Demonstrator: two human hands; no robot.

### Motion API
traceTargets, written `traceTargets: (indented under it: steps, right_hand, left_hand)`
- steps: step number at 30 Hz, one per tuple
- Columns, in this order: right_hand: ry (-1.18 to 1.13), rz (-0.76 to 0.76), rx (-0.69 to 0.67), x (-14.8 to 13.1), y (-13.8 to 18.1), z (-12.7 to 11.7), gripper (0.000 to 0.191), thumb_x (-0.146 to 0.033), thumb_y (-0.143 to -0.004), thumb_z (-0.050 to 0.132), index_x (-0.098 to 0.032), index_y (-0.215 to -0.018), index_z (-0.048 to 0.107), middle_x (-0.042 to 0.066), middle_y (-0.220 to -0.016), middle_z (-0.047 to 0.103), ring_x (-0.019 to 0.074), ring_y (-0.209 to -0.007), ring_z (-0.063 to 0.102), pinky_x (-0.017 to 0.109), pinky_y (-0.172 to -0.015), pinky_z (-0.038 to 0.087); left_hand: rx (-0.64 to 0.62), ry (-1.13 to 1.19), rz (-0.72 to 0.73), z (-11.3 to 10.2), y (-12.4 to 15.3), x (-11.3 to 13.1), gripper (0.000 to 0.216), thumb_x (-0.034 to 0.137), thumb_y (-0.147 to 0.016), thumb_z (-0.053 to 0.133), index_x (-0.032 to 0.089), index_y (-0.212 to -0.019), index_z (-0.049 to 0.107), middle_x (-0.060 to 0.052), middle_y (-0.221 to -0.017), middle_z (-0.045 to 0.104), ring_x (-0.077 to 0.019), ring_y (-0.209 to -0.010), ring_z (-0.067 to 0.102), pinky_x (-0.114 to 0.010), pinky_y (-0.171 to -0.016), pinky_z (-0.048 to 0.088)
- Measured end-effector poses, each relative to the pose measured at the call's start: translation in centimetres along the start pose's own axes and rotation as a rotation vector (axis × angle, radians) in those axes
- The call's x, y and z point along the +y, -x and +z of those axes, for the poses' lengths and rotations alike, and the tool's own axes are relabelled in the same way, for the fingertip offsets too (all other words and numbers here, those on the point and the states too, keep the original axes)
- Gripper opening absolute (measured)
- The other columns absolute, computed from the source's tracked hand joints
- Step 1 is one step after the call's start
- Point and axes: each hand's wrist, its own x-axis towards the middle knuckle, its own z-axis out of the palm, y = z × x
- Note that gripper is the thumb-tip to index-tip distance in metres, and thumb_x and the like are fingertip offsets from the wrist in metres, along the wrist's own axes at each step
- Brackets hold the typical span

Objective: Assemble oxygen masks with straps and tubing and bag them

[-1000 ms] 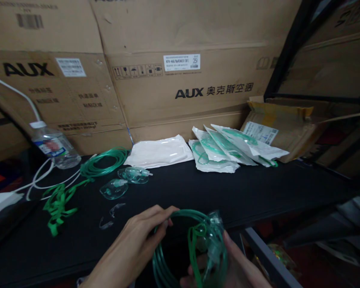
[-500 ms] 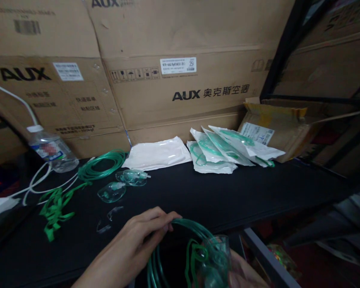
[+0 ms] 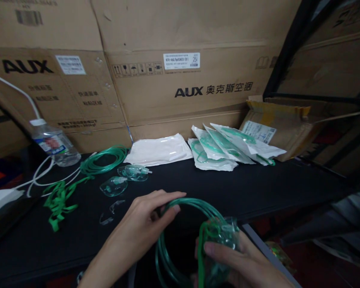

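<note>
Near the bottom centre, a loop of clear green tubing [image 3: 198,203] hangs between my two hands. My left hand [image 3: 156,212] is closed on the upper left of the coil, thumb and fingers pinching it. My right hand [image 3: 240,256] grips a clear green oxygen mask [image 3: 228,236] with its green elastic strap [image 3: 201,252], its thumb pressed over the front. The coil passes behind the mask. Two more masks [image 3: 114,186] lie on the black table beyond my left wrist, beside small clear plastic pieces [image 3: 106,219].
Another tubing coil [image 3: 103,160], green straps [image 3: 60,204] and a bottle [image 3: 55,144] with a white cable are at left. White pouches [image 3: 159,150] and filled pouches [image 3: 222,146] lie along the back. Cardboard cartons [image 3: 150,96] stand behind, and an opened box [image 3: 279,132] at right.
Both hands have risen with the tubing and the mask. My right thumb now lies across the mask, and more of the right hand shows. The view has shifted slightly.
</note>
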Motion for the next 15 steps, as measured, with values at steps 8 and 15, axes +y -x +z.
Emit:
traceTargets:
  steps: [8,15]
  right_hand:
    - [-0.028,-0.184,0.118,-3.4,-1.5,0.7,0.033,-0.036,-0.077,0.087,-0.018,-0.097,0.068,0.003,-0.083,0.076,0.0208,-0.077,0.073,0.038,-0.079,0.062]
    - [0.027,-0.213,0.091,-3.6,-2.8,1.2,0.032,-0.035,-0.074,0.090,-0.017,-0.084,0.065,-0.003,-0.068,0.064,0.0132,-0.064,0.060,0.036,-0.070,0.063]
  left_hand:
    - [-0.041,0.312,-0.270,0.1,0.2,-0.5,0.059,0.056,-0.093,0.057,0.019,-0.139,0.063,-0.002,-0.084,0.068,-0.0128,-0.063,0.051,-0.022,-0.056,0.045]
    - [0.001,0.348,-0.179,1.3,0.9,0.2,0.036,0.047,-0.099,0.053,0.019,-0.102,0.075,-0.001,-0.087,0.062,-0.0136,-0.071,0.057,-0.021,-0.064,0.050]
